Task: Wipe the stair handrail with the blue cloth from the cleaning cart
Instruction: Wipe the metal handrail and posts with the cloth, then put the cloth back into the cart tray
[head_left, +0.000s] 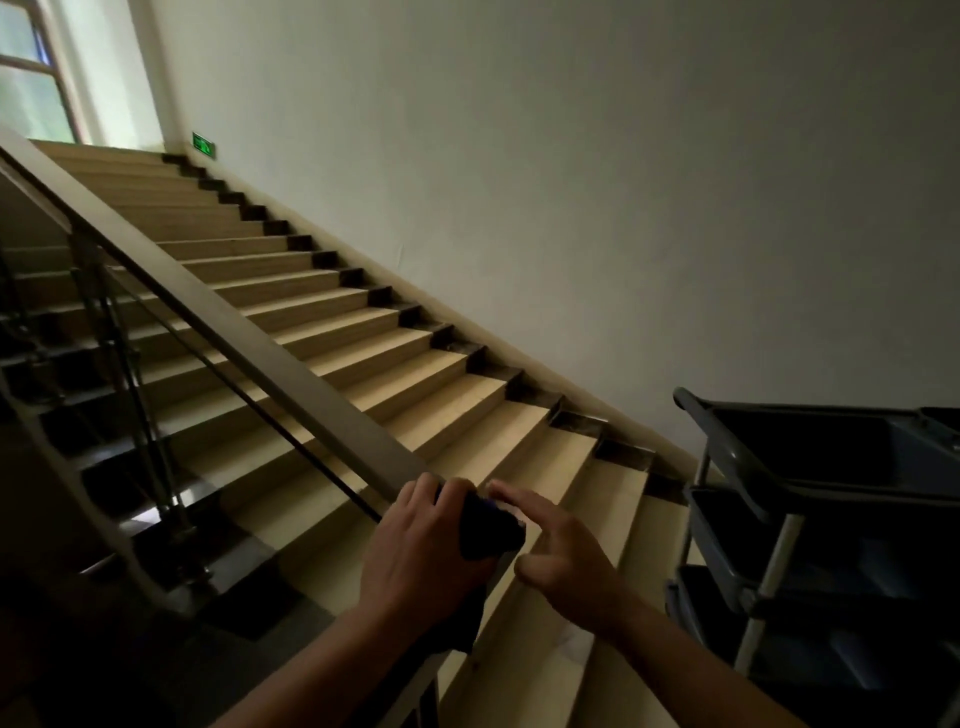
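Handrail (249, 332): a flat brown rail ran from the upper left of the frame down to the lower centre, above dark metal posts (122, 332) on its left side.
Blue cloth (491, 532): it lay bunched over the lower end of the handrail at lower centre, with a dark tail hanging down below the rail.
Left hand (421, 545): its fingers were curled over the rail and clamped the blue cloth against it.
Right hand (566, 561): it hovered just right of the cloth with fingers loosely spread and holding nothing; the index fingertip was at the cloth's edge, but whether it touched could not be told.
Cleaning cart (769, 582): it stood at the lower right of the frame, well apart from the hands, beside the foot of the stairs.
Top tray (722, 457): a deep dark-grey tub; its inside was in shadow and its contents could not be made out.
Lower trays (727, 551): two more grey tubs were stacked beneath; what they held was too dark to tell.
Stairs (415, 364): beige treads with dark skirting climbed from lower centre to the upper left.
Exit sign (203, 144): it glowed green, low on the wall at the top of the flight.
Window (31, 78): it shone bright in the upper left corner.
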